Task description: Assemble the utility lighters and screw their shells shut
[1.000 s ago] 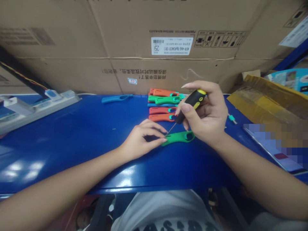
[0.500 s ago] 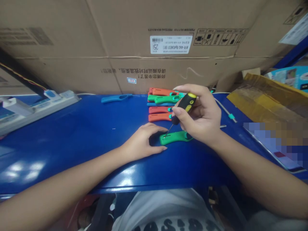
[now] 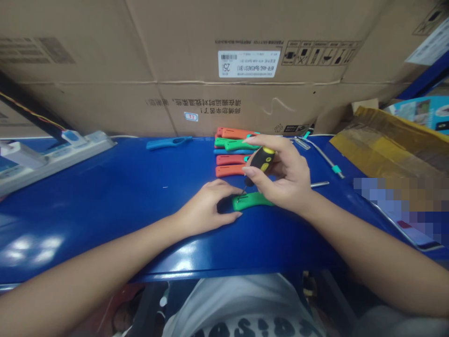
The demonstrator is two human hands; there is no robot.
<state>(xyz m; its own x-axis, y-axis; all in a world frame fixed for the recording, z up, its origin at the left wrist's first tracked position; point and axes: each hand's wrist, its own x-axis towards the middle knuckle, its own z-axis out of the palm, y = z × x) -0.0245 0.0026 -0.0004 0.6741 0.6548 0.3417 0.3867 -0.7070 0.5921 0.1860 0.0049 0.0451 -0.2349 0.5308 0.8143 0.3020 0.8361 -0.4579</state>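
My right hand [image 3: 286,175] is closed around a black and yellow screwdriver [image 3: 262,160]. The screwdriver slants down to the left, its thin tip at the left end of a green plastic handle [image 3: 250,201] lying on the table. Around that end curve the thumb and forefinger of my left hand [image 3: 208,206], one at each long edge of the handle. The handle's right end is hidden behind my right hand. Just beyond lies a stack of similar handles, among them an orange handle [image 3: 229,171] and another green handle [image 3: 240,144].
A blue handle [image 3: 169,142] lies by the cardboard wall [image 3: 189,56]. At left is a white power strip [image 3: 84,152] with plugs. A metal rod [image 3: 328,157], a yellow-taped package [image 3: 382,145] and a tablet-like device [image 3: 396,224] lie on the right of the blue table [image 3: 140,196].
My right hand and the screwdriver have moved slightly left and lower, with the tip still at the green handle's end. My left hand has hardly moved.
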